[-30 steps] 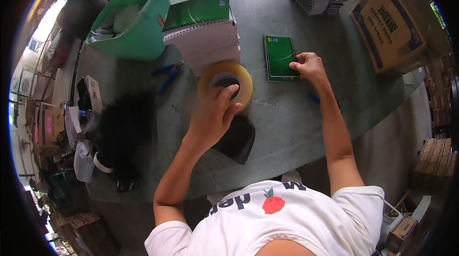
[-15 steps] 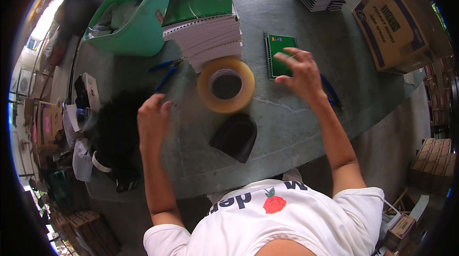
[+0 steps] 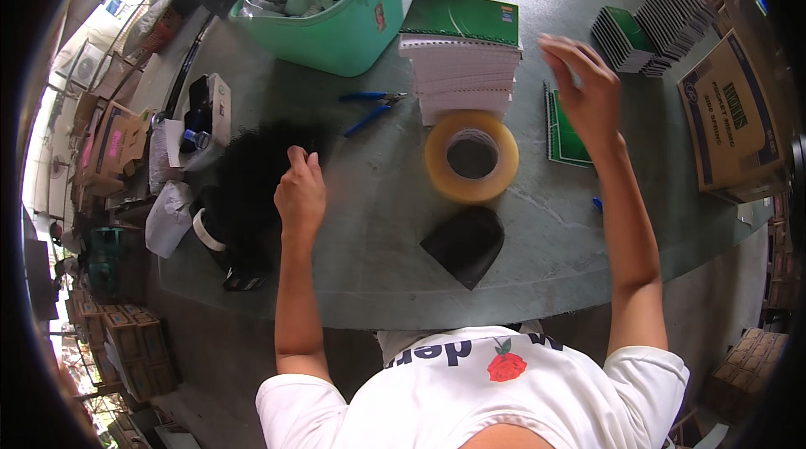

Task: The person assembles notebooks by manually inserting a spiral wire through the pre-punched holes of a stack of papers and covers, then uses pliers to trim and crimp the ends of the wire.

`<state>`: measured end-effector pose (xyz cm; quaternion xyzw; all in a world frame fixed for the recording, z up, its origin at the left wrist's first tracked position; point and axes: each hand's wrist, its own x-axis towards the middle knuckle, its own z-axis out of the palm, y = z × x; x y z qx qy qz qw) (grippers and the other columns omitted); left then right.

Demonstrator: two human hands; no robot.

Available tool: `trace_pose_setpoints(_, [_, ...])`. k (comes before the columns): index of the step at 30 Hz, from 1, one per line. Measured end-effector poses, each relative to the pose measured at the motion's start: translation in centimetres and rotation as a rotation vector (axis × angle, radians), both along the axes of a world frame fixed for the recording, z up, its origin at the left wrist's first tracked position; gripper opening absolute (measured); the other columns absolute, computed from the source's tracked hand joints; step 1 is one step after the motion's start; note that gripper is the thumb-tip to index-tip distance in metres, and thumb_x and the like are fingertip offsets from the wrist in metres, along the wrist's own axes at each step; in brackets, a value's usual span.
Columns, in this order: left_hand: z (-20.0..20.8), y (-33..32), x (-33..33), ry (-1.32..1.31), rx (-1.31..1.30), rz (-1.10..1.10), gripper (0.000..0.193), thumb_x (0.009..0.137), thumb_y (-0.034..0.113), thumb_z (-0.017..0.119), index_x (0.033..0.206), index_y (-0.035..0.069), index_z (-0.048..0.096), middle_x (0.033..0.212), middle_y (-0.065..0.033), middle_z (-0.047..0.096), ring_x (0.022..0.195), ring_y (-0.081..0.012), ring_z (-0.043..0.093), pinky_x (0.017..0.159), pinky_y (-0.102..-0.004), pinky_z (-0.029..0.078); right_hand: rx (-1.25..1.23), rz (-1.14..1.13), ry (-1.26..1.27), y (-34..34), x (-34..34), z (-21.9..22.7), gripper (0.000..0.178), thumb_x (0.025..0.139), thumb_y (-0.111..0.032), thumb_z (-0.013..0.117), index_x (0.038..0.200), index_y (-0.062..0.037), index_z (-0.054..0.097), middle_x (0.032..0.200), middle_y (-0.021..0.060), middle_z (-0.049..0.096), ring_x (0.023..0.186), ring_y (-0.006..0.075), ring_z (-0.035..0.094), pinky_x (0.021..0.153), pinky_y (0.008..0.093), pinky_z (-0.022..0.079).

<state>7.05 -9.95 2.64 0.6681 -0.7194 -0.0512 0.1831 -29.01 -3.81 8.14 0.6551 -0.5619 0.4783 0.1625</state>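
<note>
My right hand (image 3: 589,92) hovers with stretched fingers between a stack of unbound notebooks (image 3: 466,71) and a small green spiral notebook (image 3: 568,126), partly covering the latter. It holds nothing I can see. Further left, my left hand (image 3: 300,193) is closed, thumb near the bent forefinger, beside a dark, fuzzy tangled heap (image 3: 252,172). Whatever it may pinch is too small to make out. A wide roll of clear tape (image 3: 437,165) stands against the front of the stack. Closer to me lies a black curved piece (image 3: 468,246).
Blue-handled pliers (image 3: 365,116) lie left of the stack, below a green tub (image 3: 336,42) of plastic bags. Bound notebooks (image 3: 625,39) and a cardboard box (image 3: 729,122) stand at the right. A light container (image 3: 217,117) sits at the left edge.
My view has swung left, so the tabletop appears further right. My right hand has moved off the small notebook toward the stack's right edge. My left hand has drawn beside the dark heap, its fingers closing.
</note>
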Motion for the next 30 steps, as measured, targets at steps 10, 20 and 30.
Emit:
trace_pose_setpoints(10, [4.3, 1.6, 3.7, 1.081, -0.001, -0.268, 0.022, 0.078, 0.001, 0.068, 0.098, 0.003, 0.059, 0.081, -0.0045, 0.062, 0.072, -0.0104, 0.058, 0.069, -0.0219, 0.048, 0.912, 0.208, 0.669, -10.2, 9.5, 7.9, 0.046, 0.070, -0.011, 0.074, 0.114, -0.0192, 0.062, 0.121, 0.0050, 0.056, 0.110, 0.0240, 0.053, 0.092, 0.0351, 0.045])
trace_pose_setpoints(20, [3.9, 0.2, 1.4, 1.396, 0.273, -0.537, 0.024, 0.079, 0.002, 0.068, 0.101, -0.001, 0.059, 0.087, -0.0099, 0.065, 0.078, -0.0148, 0.063, 0.075, -0.0263, 0.051, 0.966, 0.409, 0.510, -12.0, 8.0, 8.7, 0.043, 0.065, -0.006, 0.075, 0.107, -0.0117, 0.065, 0.115, 0.0096, 0.059, 0.110, 0.0259, 0.052, 0.094, 0.0388, 0.042])
trace_pose_setpoints(30, [4.6, -1.7, -5.7, 1.407, 0.422, -0.683, 0.022, 0.079, -0.001, 0.067, 0.099, -0.002, 0.058, 0.084, -0.0084, 0.063, 0.075, -0.0111, 0.059, 0.070, -0.0242, 0.049, 0.924, 0.541, 0.508, -12.7, 6.8, 9.0, 0.037, 0.068, -0.007, 0.073, 0.104, -0.0117, 0.065, 0.110, 0.0069, 0.061, 0.103, 0.0252, 0.055, 0.086, 0.0393, 0.045])
